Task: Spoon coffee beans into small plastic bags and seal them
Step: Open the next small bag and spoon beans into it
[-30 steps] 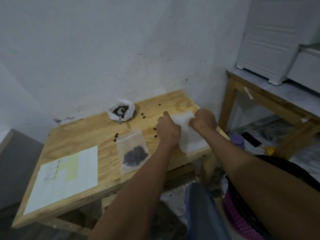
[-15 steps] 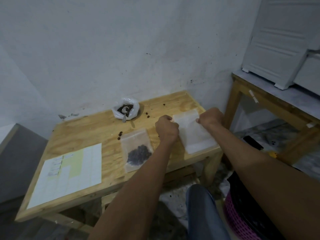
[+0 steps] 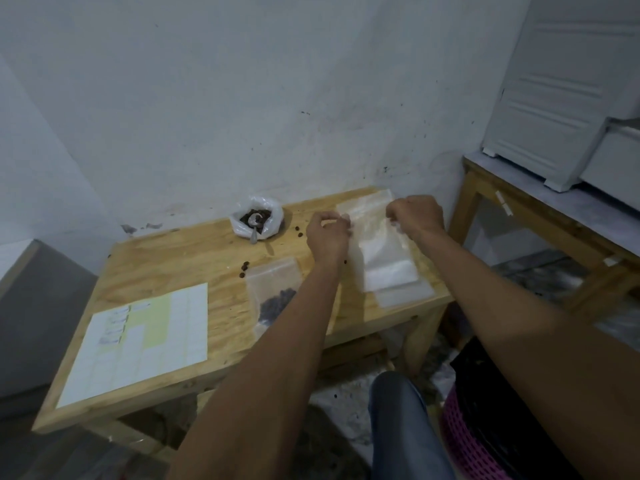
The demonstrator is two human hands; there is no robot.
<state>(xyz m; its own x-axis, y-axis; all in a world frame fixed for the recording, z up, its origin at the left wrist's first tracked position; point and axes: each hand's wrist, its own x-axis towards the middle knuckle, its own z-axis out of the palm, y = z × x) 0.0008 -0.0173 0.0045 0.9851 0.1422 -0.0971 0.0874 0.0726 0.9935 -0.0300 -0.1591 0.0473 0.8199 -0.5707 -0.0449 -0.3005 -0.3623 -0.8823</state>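
Clear plastic, empty and flat, the bag (image 3: 375,233) is lifted over the table's (image 3: 194,258) right end, above a stack of bags (image 3: 403,292). The left hand (image 3: 327,237) pinches its left edge and the right hand (image 3: 415,216) grips its right edge. A filled bag (image 3: 273,292) of dark beans lies just left. The bean sack (image 3: 258,218) with a spoon (image 3: 255,226) sits by the wall.

Wooden table (image 3: 194,261): label sheet (image 3: 138,344), filled bag (image 3: 273,296), bean pouch (image 3: 258,220), loose beans (image 3: 244,267).
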